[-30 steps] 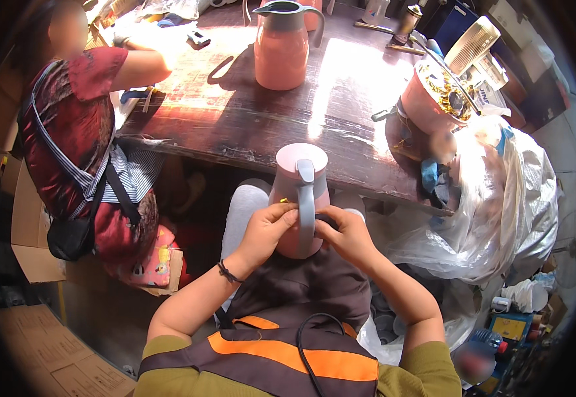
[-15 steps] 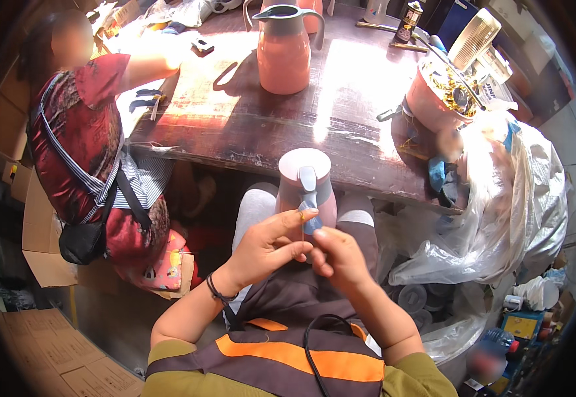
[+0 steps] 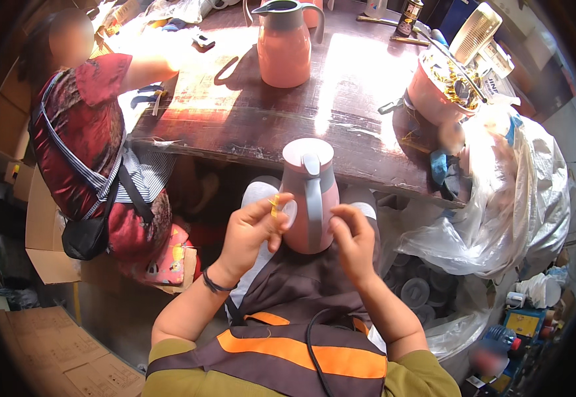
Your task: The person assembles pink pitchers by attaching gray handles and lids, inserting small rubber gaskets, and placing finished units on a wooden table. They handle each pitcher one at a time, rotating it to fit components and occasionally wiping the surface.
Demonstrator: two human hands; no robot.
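Note:
A pink and grey jug (image 3: 328,193) with a pale pink lid stands between my knees, its grey handle toward me. Beside its left side, my left hand (image 3: 251,231) is closed in a pinch on a small pale tag (image 3: 289,215) with a yellow tie (image 3: 274,205). My right hand (image 3: 355,241) is at the jug's right side with thumb and forefinger drawn close together. Whatever may be between those fingertips is too small to make out.
The dark wooden table (image 3: 235,132) bears an orange-pink jug (image 3: 284,59) and a pink bucket (image 3: 433,99) of yellow ties. A fan (image 3: 476,32) stands behind the bucket. Clear plastic bags (image 3: 453,238) hang at right. A person (image 3: 89,145) sits at left.
My hands, close together before the handle, have moved apart to either side of the jug. The tag has gone left with my left hand, leaving the handle in plain view.

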